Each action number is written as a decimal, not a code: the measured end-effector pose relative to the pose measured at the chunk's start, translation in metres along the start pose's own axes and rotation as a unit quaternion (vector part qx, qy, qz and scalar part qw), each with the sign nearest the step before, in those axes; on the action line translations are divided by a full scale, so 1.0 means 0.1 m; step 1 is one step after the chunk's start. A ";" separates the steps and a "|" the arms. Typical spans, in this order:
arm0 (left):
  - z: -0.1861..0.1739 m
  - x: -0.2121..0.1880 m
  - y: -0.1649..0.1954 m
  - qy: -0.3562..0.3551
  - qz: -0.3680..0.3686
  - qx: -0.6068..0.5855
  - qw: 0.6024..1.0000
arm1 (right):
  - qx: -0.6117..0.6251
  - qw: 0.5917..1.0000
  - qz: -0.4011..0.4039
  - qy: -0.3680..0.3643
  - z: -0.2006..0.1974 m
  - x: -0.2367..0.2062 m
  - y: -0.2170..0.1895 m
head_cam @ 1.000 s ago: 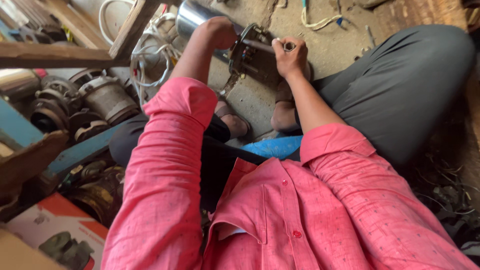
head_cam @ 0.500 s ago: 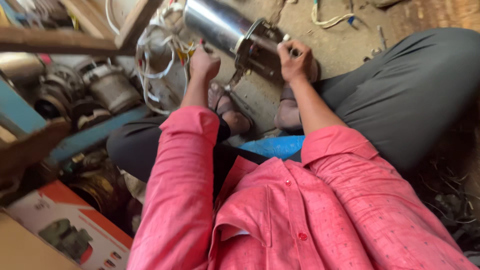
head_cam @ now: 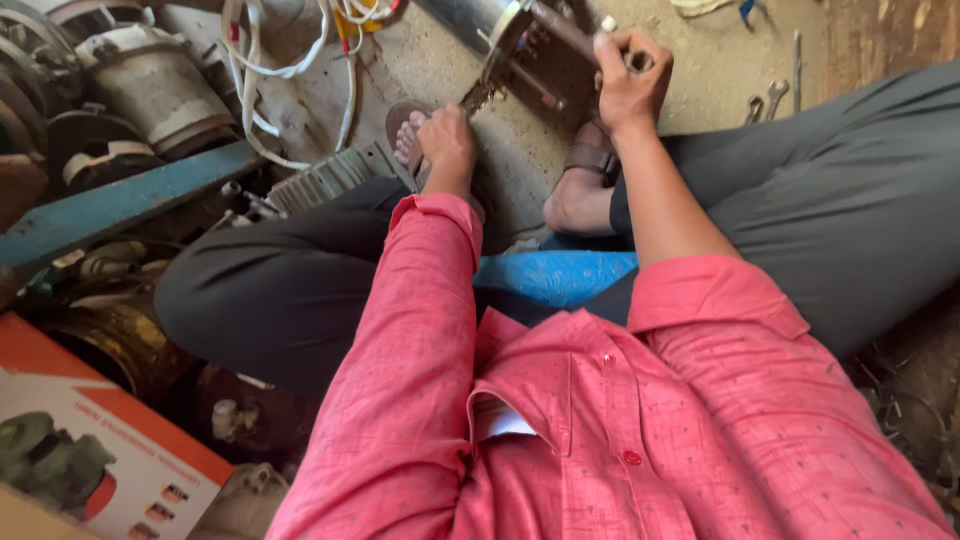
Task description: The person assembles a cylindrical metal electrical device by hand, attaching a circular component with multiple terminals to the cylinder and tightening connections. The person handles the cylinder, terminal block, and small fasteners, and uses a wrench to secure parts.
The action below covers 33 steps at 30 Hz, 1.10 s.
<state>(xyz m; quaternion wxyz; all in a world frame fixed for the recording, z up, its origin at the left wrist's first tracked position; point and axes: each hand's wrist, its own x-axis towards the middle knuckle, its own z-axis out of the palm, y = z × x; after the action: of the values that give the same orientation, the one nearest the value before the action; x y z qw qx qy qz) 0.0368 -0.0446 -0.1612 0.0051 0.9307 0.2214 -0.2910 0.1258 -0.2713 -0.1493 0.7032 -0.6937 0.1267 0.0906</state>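
There is one package in the view, a cardboard box point(head_cam: 95, 450) at the lower left corner, lying on the floor beside the person's left knee. It is rectangular and seen at an angle, partly cut by the picture edge. Its top band is orange-red, and the wide face below is white. On this white face is a picture of a green motor-like machine, with a row of small coloured icons near the lower edge. No screens or signs are visible
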 end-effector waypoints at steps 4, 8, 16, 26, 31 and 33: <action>-0.11 0.07 -0.06 -0.020 0.057 0.077 0.995 | -0.030 1.000 -0.003 0.003 -0.01 -0.01 -0.05; -0.36 -0.04 -0.08 -0.069 0.070 0.079 0.992 | -0.040 0.999 0.003 0.003 0.03 -0.04 -0.18; -0.50 -0.07 -0.17 -0.164 0.151 0.094 0.970 | -0.068 0.998 -0.007 -0.007 0.06 -0.08 -0.32; -1.26 0.20 -0.41 -0.214 0.150 0.120 0.958 | -0.063 0.998 -0.011 0.029 0.15 -0.02 -0.35; -1.98 0.57 -0.32 -0.091 0.176 -0.021 0.980 | -0.106 0.990 -0.072 0.051 0.19 -0.01 -0.41; -2.11 0.66 -0.11 -0.078 0.201 -0.033 0.976 | -0.119 0.990 -0.051 0.063 0.20 -0.02 -0.43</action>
<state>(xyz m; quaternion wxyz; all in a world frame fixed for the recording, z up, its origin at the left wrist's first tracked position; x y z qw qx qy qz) 0.1940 0.0218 -0.0200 0.1117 0.9301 0.0383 -0.3478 0.1377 -0.2523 -0.1079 0.6103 -0.7821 0.1235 0.0253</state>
